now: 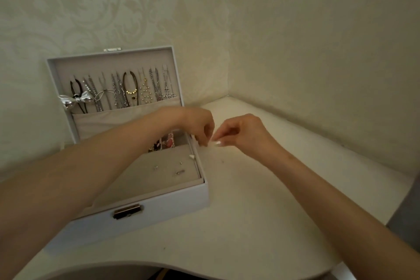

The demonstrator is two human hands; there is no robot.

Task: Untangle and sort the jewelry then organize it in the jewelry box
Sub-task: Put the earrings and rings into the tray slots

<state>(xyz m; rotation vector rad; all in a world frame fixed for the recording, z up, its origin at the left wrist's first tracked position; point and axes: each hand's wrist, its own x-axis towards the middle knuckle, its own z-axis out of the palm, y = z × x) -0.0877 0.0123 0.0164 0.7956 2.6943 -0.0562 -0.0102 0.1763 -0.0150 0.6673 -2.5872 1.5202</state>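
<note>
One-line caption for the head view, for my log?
Left hand and right hand, fingers curled, nearly touch beside the open white jewelry box; necklaces hang in its lid.

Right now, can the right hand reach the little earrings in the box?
Probably yes: the right hand is beside the open jewelry box, and the earrings lie uncovered, clear of the left forearm.

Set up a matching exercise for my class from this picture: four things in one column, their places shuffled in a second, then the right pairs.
Things
1. silver bow
2. cross pendant
3. metal clasp
4. small studs

Places
A. on the grey tray in the base
B. far right of the lid
C. front wall of the jewelry box
D. far left of the lid

Pairs: 1-D, 2-B, 3-C, 4-A
</note>
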